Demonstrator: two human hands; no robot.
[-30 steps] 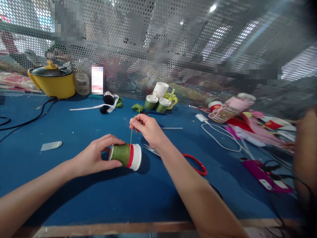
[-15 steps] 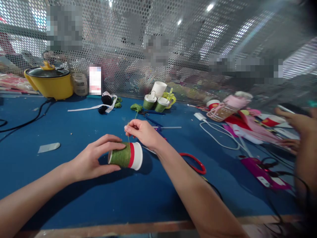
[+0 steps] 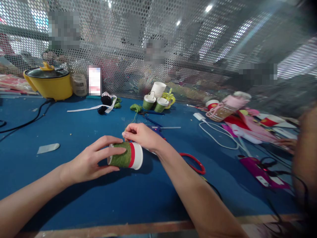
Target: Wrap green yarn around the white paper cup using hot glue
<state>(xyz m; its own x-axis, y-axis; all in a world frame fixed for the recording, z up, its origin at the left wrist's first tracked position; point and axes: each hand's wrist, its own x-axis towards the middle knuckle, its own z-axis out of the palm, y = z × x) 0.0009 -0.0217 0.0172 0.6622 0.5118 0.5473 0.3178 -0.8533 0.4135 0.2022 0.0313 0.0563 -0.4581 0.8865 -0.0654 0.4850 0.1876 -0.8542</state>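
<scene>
My left hand [image 3: 92,161] grips a paper cup [image 3: 128,156] lying on its side, wrapped in green yarn with a red band and white rim. My right hand [image 3: 141,135] pinches the green yarn strand just above the cup, fingertips close to the wrapped part. The strand runs back toward a small green yarn clump [image 3: 136,107] farther up the blue table [image 3: 74,198]. Red-handled scissors [image 3: 193,162] lie partly under my right forearm.
A yellow electric pot [image 3: 48,83] with a black cord stands back left beside a jar [image 3: 79,84]. Several yarn-wrapped cups [image 3: 156,100] sit by the mesh wall. A white cable [image 3: 218,134], pink ribbons and a basket [image 3: 224,110] crowd the right. Another person's arm [image 3: 303,148] is at the right edge.
My right hand has dropped from above the cup down to it, shortening the taut strand. The left hand has turned the cup slightly.
</scene>
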